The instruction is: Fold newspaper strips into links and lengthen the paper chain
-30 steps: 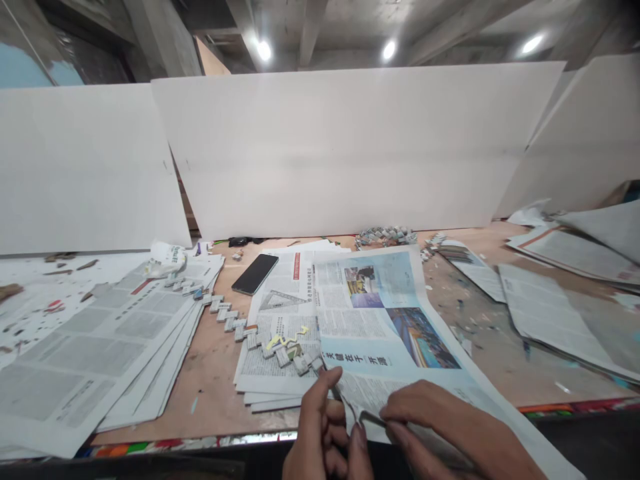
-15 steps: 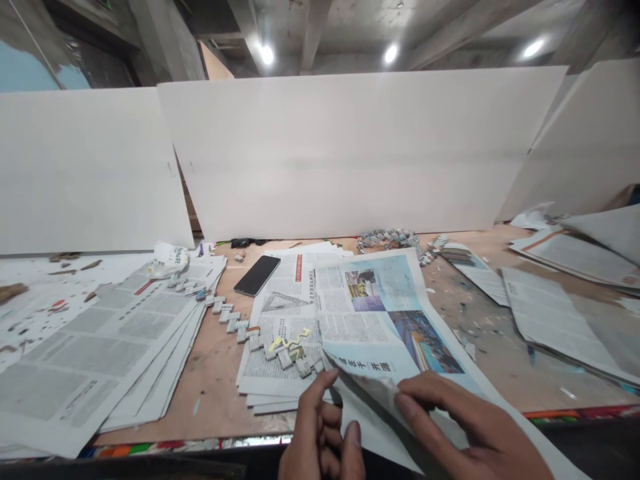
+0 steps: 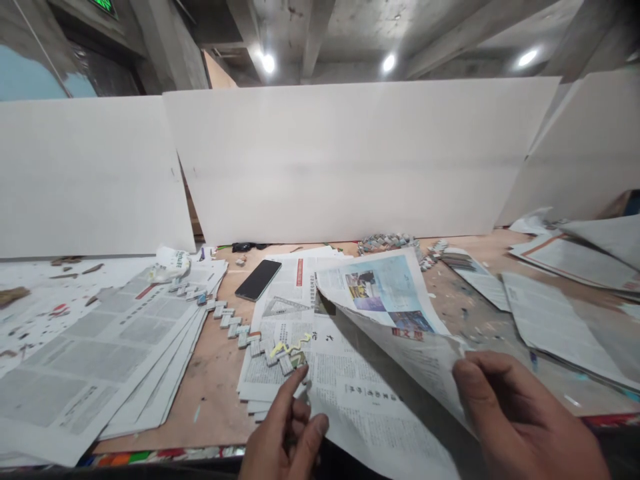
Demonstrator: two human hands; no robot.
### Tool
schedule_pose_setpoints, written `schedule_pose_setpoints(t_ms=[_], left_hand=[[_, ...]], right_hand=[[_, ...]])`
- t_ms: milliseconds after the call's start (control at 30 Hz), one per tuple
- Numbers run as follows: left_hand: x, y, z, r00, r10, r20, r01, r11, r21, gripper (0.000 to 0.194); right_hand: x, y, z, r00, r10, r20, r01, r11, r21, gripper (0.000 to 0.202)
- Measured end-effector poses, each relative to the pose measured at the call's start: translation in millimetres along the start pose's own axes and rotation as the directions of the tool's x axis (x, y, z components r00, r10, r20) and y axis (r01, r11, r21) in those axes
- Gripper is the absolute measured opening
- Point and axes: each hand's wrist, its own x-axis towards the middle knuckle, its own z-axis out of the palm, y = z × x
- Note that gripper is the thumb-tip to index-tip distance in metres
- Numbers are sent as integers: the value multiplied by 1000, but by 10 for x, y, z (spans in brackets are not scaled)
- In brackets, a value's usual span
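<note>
White boards [image 3: 340,160] line up behind the table [image 3: 215,393], and out front it's my right hand [image 3: 500,400] doing the work! Thumb and forefinger are nearly closed, pinching the edge of the newspaper [image 3: 425,380], which curls up off the pages near the table's front edge. Gentle does it, I'd say: a light pinch and a slow, level peel, since thin paper (flimsy stuff, this) could rip or drag its neighbours.

Over to my left hand [image 3: 285,427]: thumb and forefinger well apart, other fingers curled, the forefinger's tip right by the near end of the chain [image 3: 233,327]; whether those curled fingers grip anything, I can't tell. That chain slants away towards the table's far left corner, passing the set square [image 3: 270,308] and the phone [image 3: 259,280].
</note>
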Motion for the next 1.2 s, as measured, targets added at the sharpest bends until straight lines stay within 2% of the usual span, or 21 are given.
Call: schedule_pose_setpoints(t_ms=[67, 233, 333, 433, 500, 567, 667, 733, 867, 1000, 1100, 1200], left_hand=[[54, 130, -101, 999, 2, 36, -3, 1000, 27, 69], [365, 476, -295, 988, 147, -56, -143, 988, 64, 49], [613, 692, -433, 979, 193, -61, -189, 980, 63, 48], [805, 904, -659, 962, 259, -90, -245, 959, 140, 54], [899, 1016, -855, 956, 281, -80, -261, 945, 199, 60], [989, 1074, -1055, 967, 249, -61, -222, 932, 285, 68], [1140, 1043, -1296, 984, 168, -66, -137, 934, 330, 74], [1243, 963, -1389, 991, 118, -59, -91, 936, 339, 73], [1417, 802, -1421, 995, 66, -71, -35, 928, 371, 60], [1616, 800, -1395, 980, 178, -94, -101, 840, 533, 42], [1826, 918, -1406, 950, 283, -135, -136, 759, 636, 36], [1974, 1064, -1355, 893, 410, -183, -173, 690, 702, 29]], right_hand=[[9, 17, -14, 999, 19, -28, -19, 1000, -14, 29], [34, -1, 5, 998, 38, -44, -37, 999, 26, 29], [70, -31, 25, 995, 86, -43, -82, 992, 98, 31], [140, -61, -3, 980, 186, -66, -171, 968, 184, 36], [200, -73, -47, 954, 278, -108, -246, 939, 242, 37], [255, -67, -89, 907, 372, -196, -309, 906, 290, 37], [305, -22, -119, 817, 471, -332, -352, 864, 360, 38], [315, 10, -122, 795, 495, -351, -365, 853, 373, 39], [314, -22, -125, 805, 495, -327, -374, 851, 369, 41], [321, -148, -119, 815, 469, -340, -348, 866, 359, 40], [352, -199, -93, 876, 325, -356, -243, 936, 256, 41], [422, -218, -37, 945, 83, -316, -58, 994, 90, 39]])
